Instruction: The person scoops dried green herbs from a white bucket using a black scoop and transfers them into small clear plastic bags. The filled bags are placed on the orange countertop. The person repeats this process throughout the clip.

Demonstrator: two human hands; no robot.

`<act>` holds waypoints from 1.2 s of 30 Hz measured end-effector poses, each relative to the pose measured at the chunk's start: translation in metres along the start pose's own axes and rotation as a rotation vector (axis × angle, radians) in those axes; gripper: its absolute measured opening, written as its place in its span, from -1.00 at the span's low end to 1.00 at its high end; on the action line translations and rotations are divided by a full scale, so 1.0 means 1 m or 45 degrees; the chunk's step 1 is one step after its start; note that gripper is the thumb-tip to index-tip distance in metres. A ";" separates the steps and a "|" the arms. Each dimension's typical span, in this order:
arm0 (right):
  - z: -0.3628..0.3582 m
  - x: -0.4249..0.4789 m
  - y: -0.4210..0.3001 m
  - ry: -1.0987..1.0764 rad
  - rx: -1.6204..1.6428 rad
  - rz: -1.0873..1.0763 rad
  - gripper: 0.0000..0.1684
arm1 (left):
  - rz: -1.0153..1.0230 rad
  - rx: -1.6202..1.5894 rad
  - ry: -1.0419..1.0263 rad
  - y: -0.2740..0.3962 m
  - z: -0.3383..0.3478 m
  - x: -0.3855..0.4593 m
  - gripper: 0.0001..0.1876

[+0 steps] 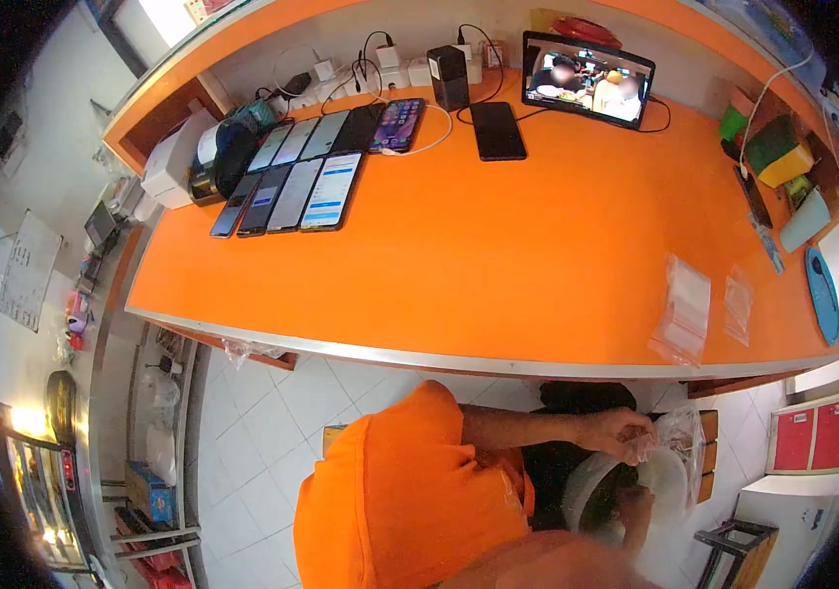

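Note:
Below the counter's front edge, a white bucket (673,478) stands before me at the lower right. My left hand (618,434) is at its upper rim, its fingers closed on a clear plastic bag (644,446). My right hand (634,508) reaches over the bucket's opening, partly blurred; whether it holds anything cannot be told. Dark contents show inside the bucket, though I cannot tell what they are. More clear plastic (684,427) lies beside the bucket, over a slatted wooden surface (706,456).
The orange counter (464,265) bears several smartphones (331,191), a tablet (589,81), chargers, a label printer (217,158) and clear zip bags (684,302). A blue tray (822,294) lies at its right end. A black-framed stool (740,548) and red drawers (817,438) stand right.

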State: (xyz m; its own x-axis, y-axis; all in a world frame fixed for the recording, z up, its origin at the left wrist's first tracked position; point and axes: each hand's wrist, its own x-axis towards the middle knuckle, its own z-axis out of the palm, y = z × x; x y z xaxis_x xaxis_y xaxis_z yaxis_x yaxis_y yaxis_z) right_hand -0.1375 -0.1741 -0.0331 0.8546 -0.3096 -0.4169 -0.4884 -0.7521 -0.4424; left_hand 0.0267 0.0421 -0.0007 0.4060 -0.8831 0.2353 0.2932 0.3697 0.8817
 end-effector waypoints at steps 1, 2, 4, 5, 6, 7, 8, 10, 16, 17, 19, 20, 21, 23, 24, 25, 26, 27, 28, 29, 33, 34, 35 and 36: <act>0.026 0.020 0.060 0.056 -0.219 -0.201 -0.64 | -0.004 -0.002 0.008 0.004 0.001 0.000 -0.49; 0.025 0.023 0.045 -0.062 -0.163 -0.103 -0.61 | 0.014 0.047 0.032 0.003 -0.005 -0.004 -0.49; -0.005 0.016 -0.035 -0.432 0.192 0.429 -0.52 | 0.031 0.113 0.044 -0.005 -0.015 -0.013 -0.49; 0.011 0.024 0.010 -0.256 0.194 0.192 -0.49 | 0.016 0.119 -0.003 -0.003 -0.015 -0.006 -0.49; 0.022 0.033 0.034 -0.100 0.144 -0.074 -0.43 | -0.007 0.117 -0.044 0.001 -0.016 -0.007 -0.49; 0.034 0.045 0.058 -0.078 -0.120 -0.165 -0.48 | -0.017 0.114 -0.003 -0.011 -0.024 -0.010 -0.46; 0.043 0.051 0.075 -0.037 -0.390 -0.236 -0.50 | -0.129 -0.129 0.000 -0.003 -0.027 -0.012 -0.41; 0.043 0.058 0.074 0.042 -0.250 -0.286 -0.29 | 0.006 0.042 -0.051 -0.004 -0.045 -0.015 -0.46; 0.028 0.045 0.036 -0.078 -0.211 0.144 -0.55 | -0.134 -0.047 0.148 -0.003 -0.051 -0.023 -0.34; 0.035 0.044 0.046 -0.001 -0.196 0.122 -0.56 | -0.146 -0.078 0.117 -0.006 -0.047 -0.020 -0.33; 0.049 0.054 0.059 -0.009 -0.254 0.112 -0.64 | -0.152 -0.103 0.087 -0.004 -0.049 -0.017 -0.32; 0.056 0.057 0.064 -0.017 -0.285 0.101 -0.67 | -0.154 -0.083 0.073 -0.004 -0.048 -0.016 -0.32; 0.061 0.063 0.062 0.011 -0.287 0.123 -0.69 | -0.156 -0.067 0.089 -0.003 -0.050 -0.018 -0.32; 0.070 0.073 0.059 0.069 -0.294 0.169 -0.71 | -0.158 -0.038 0.118 -0.005 -0.052 -0.020 -0.33; 0.073 0.079 0.056 0.100 -0.298 0.190 -0.72 | -0.152 -0.042 0.126 -0.004 -0.052 -0.020 -0.33; 0.075 0.084 0.053 0.132 -0.302 0.213 -0.73 | -0.148 -0.046 0.133 -0.005 -0.052 -0.020 -0.33; 0.076 0.089 0.052 0.164 -0.306 0.238 -0.74 | -0.144 -0.052 0.140 -0.005 -0.052 -0.020 -0.33; 0.076 0.093 0.049 0.144 -0.290 0.245 -0.74 | -0.149 -0.049 0.138 -0.005 -0.053 -0.022 -0.33; 0.076 0.096 0.048 0.123 -0.275 0.253 -0.74 | -0.155 -0.047 0.135 -0.004 -0.053 -0.023 -0.33; 0.076 0.098 0.046 0.102 -0.258 0.262 -0.73 | -0.163 -0.045 0.132 -0.003 -0.054 -0.023 -0.33; 0.071 0.093 0.044 0.097 -0.292 0.081 -0.71 | -0.184 -0.020 0.161 -0.002 -0.054 -0.025 -0.34; 0.081 0.093 0.055 0.179 -0.264 0.032 -0.69 | -0.196 -0.031 0.154 -0.005 -0.056 -0.025 -0.33; 0.091 0.091 0.067 0.262 -0.237 -0.015 -0.67 | -0.210 -0.042 0.147 -0.007 -0.057 -0.024 -0.33; 0.092 0.087 0.062 0.252 -0.162 -0.011 -0.68 | -0.210 -0.043 0.147 -0.008 -0.058 -0.024 -0.33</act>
State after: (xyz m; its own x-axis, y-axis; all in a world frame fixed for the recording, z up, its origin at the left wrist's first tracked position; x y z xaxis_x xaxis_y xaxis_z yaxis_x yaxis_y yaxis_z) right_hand -0.1099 -0.1940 -0.1694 0.8828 -0.4011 -0.2444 -0.4652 -0.8187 -0.3365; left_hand 0.0648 0.0771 -0.0374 0.4461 -0.8942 0.0390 0.3918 0.2342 0.8897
